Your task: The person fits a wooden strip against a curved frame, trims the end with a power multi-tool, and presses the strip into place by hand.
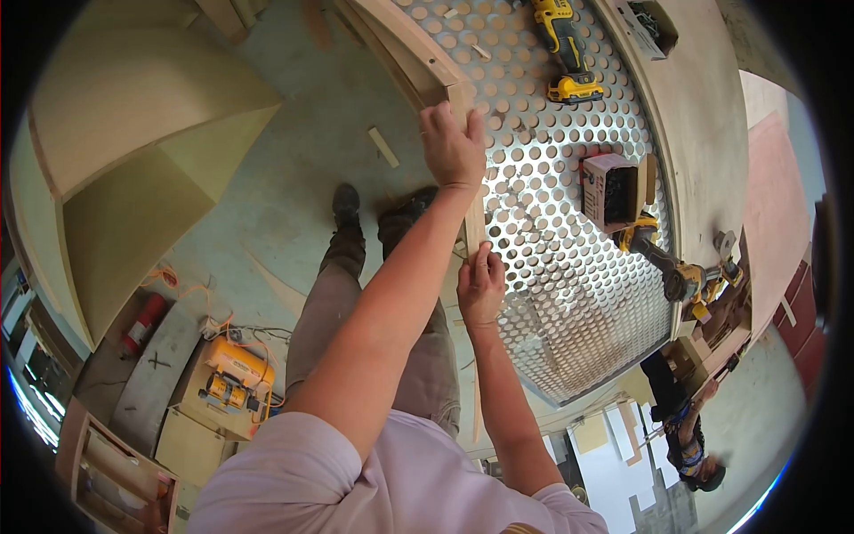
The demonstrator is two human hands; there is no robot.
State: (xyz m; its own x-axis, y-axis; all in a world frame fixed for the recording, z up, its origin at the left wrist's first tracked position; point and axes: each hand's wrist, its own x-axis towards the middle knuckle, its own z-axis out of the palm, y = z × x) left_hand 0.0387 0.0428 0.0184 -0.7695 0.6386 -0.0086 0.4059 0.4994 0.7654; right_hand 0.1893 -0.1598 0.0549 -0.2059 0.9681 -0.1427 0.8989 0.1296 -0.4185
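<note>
A narrow wooden strip [476, 221] runs along the near edge of a perforated metal sheet [551, 303]. My left hand [454, 147] is closed over its upper part, beside the end of a curved wooden frame piece [405, 40], with the fingers bent over the wood. Lower down, my right hand [482, 283] pinches the same strip between thumb and fingers. What lies under my palms is hidden.
On the metal sheet are a yellow drill [569, 53], an open box of screws [614, 191] and another power tool [680, 276]. An orange compressor [238, 367] stands on the left. Another person [689, 432] is at lower right. Large curved panels [142, 98] stand at upper left.
</note>
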